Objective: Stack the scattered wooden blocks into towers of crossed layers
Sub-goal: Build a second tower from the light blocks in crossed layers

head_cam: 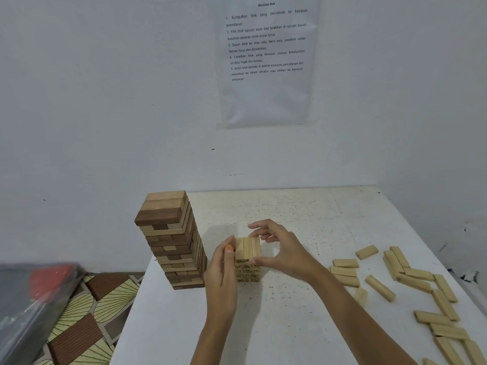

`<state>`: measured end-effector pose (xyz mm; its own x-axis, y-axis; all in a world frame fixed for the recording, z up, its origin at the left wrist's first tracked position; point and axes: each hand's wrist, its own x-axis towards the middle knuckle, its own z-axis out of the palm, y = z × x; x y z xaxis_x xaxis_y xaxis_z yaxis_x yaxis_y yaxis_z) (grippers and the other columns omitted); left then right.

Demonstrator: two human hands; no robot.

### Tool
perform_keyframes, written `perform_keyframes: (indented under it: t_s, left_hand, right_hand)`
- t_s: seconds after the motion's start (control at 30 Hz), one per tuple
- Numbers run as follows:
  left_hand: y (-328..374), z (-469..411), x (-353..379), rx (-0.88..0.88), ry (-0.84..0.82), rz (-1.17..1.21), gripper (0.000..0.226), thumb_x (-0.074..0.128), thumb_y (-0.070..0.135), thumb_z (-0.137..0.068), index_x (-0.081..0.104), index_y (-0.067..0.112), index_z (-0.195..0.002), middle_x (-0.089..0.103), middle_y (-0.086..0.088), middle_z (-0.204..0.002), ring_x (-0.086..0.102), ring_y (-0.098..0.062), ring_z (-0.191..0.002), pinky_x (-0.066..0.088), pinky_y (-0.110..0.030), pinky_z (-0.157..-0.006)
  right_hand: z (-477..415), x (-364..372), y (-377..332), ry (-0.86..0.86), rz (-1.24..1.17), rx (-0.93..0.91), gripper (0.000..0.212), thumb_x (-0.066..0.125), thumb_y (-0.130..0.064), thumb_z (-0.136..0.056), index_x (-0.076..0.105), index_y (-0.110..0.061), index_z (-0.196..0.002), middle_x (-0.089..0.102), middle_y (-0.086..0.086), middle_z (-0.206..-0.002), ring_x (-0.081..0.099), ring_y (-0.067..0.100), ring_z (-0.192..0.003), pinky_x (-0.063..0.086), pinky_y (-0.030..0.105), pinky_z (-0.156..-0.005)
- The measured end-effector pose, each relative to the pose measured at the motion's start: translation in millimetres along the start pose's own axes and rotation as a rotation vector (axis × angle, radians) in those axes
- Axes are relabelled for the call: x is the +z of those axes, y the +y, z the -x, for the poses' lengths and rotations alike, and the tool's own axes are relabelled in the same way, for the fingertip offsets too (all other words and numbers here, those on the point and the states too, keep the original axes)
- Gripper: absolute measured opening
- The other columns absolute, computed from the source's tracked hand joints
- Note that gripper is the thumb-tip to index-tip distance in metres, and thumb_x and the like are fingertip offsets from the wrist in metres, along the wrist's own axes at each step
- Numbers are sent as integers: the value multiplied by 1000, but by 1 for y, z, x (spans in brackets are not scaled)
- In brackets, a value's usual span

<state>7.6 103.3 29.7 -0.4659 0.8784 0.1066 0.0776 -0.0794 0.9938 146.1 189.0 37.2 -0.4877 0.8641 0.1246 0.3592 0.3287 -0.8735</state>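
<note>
A short tower of pale wooden blocks (247, 255) stands mid-table, its top layer three blocks side by side. My left hand (221, 275) lies flat against the tower's left side, fingers straight. My right hand (279, 248) arches over the right side, its thumb on the near right corner and its fingers spread above the far edge. Scattered pale blocks (411, 280) lie loose on the right part of the table. A tall tower of brown and tan blocks (172, 241) stands at the table's left edge.
The white table (290, 212) fits into a corner of white walls. A printed instruction sheet (266, 61) hangs on the wall. Patterned floor (87, 320) and a grey plastic-wrapped bundle (31, 299) lie to the left, below the table.
</note>
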Motion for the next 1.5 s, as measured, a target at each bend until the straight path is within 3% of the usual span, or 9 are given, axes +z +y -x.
perform_keyframes:
  t_s: [0.5, 0.67, 0.83, 0.9, 1.0, 1.13, 1.27, 1.37, 1.5]
  left_hand:
    - [-1, 3, 1, -1, 12, -46, 27, 40, 24, -103, 58, 35, -120, 62, 13, -124, 53, -1, -121, 43, -24, -103]
    - [0, 5, -1, 9, 4, -71, 28, 41, 24, -102, 58, 33, -122, 59, 18, -125, 49, 12, -116, 39, -1, -87]
    - [-3, 6, 0, -2, 21, -53, 29, 39, 27, -102, 56, 34, -126, 53, 23, -131, 42, 17, -121, 33, 3, -88]
    - [-5, 6, 2, -54, 25, -19, 31, 36, 29, -104, 54, 33, -129, 52, 21, -133, 41, 13, -124, 31, 0, -91]
    - [-7, 5, 6, -187, -14, 70, 44, 27, 39, -104, 41, 29, -144, 41, 15, -148, 33, -2, -137, 24, -19, -107]
    - [-6, 7, 9, -337, -53, 172, 54, 19, 52, -101, 28, 34, -150, 25, 14, -156, 20, -6, -145, 15, -23, -105]
    - [-6, 8, 10, -329, -86, 177, 66, 15, 62, -91, 26, 35, -151, 22, 15, -158, 18, -3, -145, 14, -20, -105]
    - [-3, 7, 11, -330, -106, 187, 61, 14, 59, -95, 26, 35, -151, 25, 14, -157, 21, 0, -142, 16, -20, -105]
    - [2, 6, 14, -325, -129, 176, 65, 14, 61, -90, 24, 37, -151, 24, 16, -155, 21, 7, -132, 15, -20, -104]
  right_hand:
    - [2, 4, 0, -5, 0, 24, 65, 86, -35, -69, 52, -43, -123, 61, -24, -115, 50, -2, -110, 43, 21, -95]
    - [7, 4, 0, -3, 17, 31, 71, 85, -39, -69, 47, -46, -130, 51, -26, -127, 45, -4, -113, 40, 17, -93]
    - [19, 10, 1, 123, -282, 173, 39, 57, -43, -93, 45, -48, -131, 43, -22, -136, 43, 2, -124, 37, 19, -91]
    - [24, 22, 1, 230, -489, 270, 38, 40, -40, -100, 42, -40, -138, 41, -17, -144, 42, 10, -131, 32, 28, -101]
    - [32, 42, -2, 276, -617, 424, 52, 26, -50, -101, 27, -34, -150, 31, -7, -155, 35, 16, -137, 17, 43, -114]
    - [35, 61, -10, 268, -714, 486, 56, 16, -58, -99, 13, -38, -151, 14, -12, -160, 14, 8, -146, 7, 36, -117]
    - [32, 67, -25, 240, -733, 462, 35, 9, -52, -101, 31, -52, -129, 40, -33, -123, 33, -12, -115, 17, 18, -99]
    - [25, 79, -20, 212, -709, 457, 67, 10, -68, -93, 17, -36, -152, 26, -13, -155, 28, 0, -136, 20, 25, -107]
    - [23, 83, -22, 193, -729, 477, 72, 13, -68, -93, 25, -30, -152, 32, -6, -155, 34, 8, -139, 25, 25, -104]
